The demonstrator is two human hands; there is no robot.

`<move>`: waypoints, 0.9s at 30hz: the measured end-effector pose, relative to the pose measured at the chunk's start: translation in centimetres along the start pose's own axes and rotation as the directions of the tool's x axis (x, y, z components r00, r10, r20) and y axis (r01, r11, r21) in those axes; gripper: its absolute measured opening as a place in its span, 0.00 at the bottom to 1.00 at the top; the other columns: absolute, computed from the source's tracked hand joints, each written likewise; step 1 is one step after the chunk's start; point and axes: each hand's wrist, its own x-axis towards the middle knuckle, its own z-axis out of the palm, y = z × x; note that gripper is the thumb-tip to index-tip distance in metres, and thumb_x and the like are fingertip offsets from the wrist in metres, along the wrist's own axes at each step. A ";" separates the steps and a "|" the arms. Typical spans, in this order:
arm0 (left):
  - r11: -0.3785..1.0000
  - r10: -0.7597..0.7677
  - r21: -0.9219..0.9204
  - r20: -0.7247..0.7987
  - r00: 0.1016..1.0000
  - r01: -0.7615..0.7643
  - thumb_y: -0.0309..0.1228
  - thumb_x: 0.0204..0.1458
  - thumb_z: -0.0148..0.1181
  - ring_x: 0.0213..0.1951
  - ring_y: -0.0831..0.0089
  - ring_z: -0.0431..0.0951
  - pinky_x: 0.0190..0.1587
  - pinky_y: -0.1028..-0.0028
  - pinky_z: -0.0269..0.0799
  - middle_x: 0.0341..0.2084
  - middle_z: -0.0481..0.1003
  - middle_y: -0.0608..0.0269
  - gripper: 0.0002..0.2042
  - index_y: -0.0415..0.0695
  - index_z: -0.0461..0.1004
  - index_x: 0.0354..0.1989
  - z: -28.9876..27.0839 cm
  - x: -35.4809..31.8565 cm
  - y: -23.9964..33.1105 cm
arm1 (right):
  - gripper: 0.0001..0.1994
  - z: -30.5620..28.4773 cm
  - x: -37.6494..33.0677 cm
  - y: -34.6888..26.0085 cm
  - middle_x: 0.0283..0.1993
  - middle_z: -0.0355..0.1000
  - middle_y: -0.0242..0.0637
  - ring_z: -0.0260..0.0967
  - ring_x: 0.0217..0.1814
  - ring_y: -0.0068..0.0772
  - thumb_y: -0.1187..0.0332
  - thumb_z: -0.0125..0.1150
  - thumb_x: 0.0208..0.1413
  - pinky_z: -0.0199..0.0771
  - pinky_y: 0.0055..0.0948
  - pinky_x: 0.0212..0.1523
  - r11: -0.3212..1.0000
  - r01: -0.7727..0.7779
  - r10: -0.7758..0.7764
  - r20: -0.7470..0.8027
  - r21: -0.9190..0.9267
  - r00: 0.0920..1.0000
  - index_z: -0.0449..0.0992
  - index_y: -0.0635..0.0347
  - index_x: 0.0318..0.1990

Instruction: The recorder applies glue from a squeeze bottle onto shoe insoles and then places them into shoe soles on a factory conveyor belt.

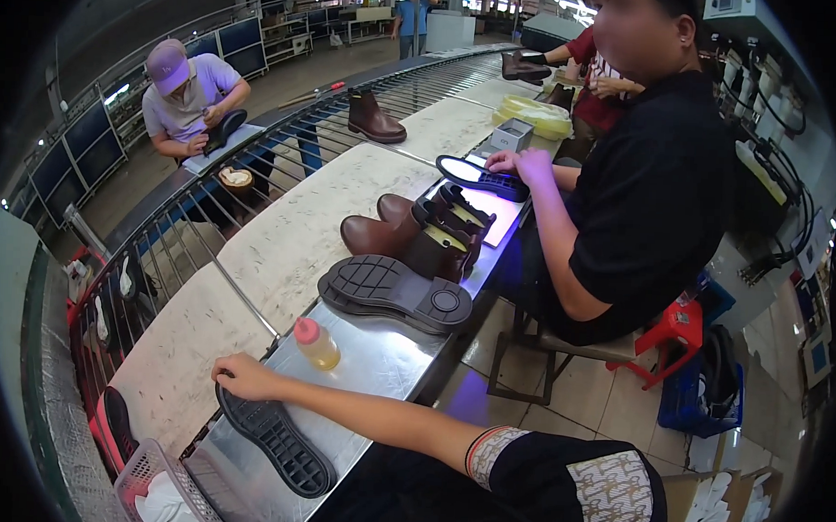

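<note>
My right hand (pixel 246 377) reaches in from the lower right, its fingers curled over the far end of a black shoe sole (pixel 278 443). That sole lies with its gridded side up on the metal table (pixel 377 375), its other end toward me. Beyond my forearm stands a squeeze bottle (pixel 319 347) with a pink cap and yellowish liquid. Farther along the table rests a larger dark grey sole (pixel 389 292), tread up, leaning by a pair of brown boots (pixel 382 228). My left hand is out of view.
A cream conveyor belt (pixel 272 228) with metal rollers runs alongside. At the near left sits a pink plastic basket (pixel 139 477) holding white pieces. A co-worker in black (pixel 651 186) handles another sole (pixel 481 178) over a purple-lit surface. A brown boot (pixel 375 119) stands on the belt.
</note>
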 end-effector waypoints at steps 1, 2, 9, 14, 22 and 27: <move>0.999 0.021 0.046 -0.030 0.999 -0.020 0.44 0.51 0.56 0.48 0.54 0.74 0.51 0.66 0.67 0.44 0.76 0.45 0.24 0.36 0.73 0.49 0.2 0.9 -0.5 | 0.09 -0.1 0.3 0.1 0.34 0.75 0.48 0.74 0.38 0.43 0.70 0.52 0.50 0.71 0.34 0.41 1.000 0.008 -0.008 -0.006 -0.005 1.000 0.75 0.67 0.34; 0.999 0.022 0.048 -0.034 0.999 -0.021 0.44 0.51 0.56 0.48 0.54 0.74 0.51 0.66 0.67 0.44 0.76 0.45 0.24 0.36 0.73 0.49 0.2 1.6 -0.8 | 0.09 -0.1 0.4 0.2 0.34 0.75 0.48 0.74 0.38 0.43 0.70 0.52 0.50 0.71 0.34 0.41 1.000 0.012 -0.012 -0.009 -0.004 1.000 0.75 0.67 0.34; 0.989 -0.143 -0.035 0.027 0.989 0.144 0.44 0.50 0.58 0.44 0.57 0.74 0.48 0.65 0.67 0.40 0.76 0.45 0.27 0.30 0.71 0.50 0.3 2.2 -3.0 | 0.09 0.0 0.4 -0.3 0.33 0.75 0.49 0.74 0.38 0.45 0.70 0.53 0.49 0.72 0.36 0.41 1.000 -0.003 0.003 -0.006 0.031 1.000 0.76 0.67 0.32; 0.990 -0.138 0.021 0.048 0.989 0.138 0.43 0.50 0.59 0.41 0.59 0.74 0.45 0.65 0.67 0.37 0.76 0.46 0.28 0.28 0.70 0.49 1.9 3.4 -6.8 | 0.10 0.0 0.0 -0.4 0.31 0.75 0.51 0.74 0.35 0.47 0.68 0.54 0.51 0.73 0.37 0.39 0.997 -0.029 0.023 -0.092 -0.069 0.996 0.75 0.69 0.33; 0.996 -0.055 -0.070 -0.021 0.998 0.053 0.43 0.48 0.58 0.27 0.63 0.72 0.36 0.63 0.67 0.24 0.74 0.54 0.22 0.32 0.73 0.38 -1.5 -0.3 -2.6 | 0.14 1.0 0.2 -0.6 0.27 0.74 0.54 0.74 0.31 0.51 0.63 0.56 0.53 0.73 0.40 0.35 0.993 -0.081 0.063 -0.198 -0.086 0.978 0.76 0.70 0.29; 1.000 0.002 -0.021 0.066 0.998 -0.001 0.45 0.48 0.57 0.29 0.63 0.73 0.36 0.64 0.67 0.22 0.74 0.53 0.20 0.36 0.76 0.36 -1.7 0.6 -5.5 | 0.14 0.8 0.0 -0.9 0.27 0.74 0.53 0.74 0.31 0.51 0.64 0.56 0.53 0.73 0.41 0.35 0.996 -0.022 0.005 -0.200 -0.084 0.980 0.75 0.70 0.29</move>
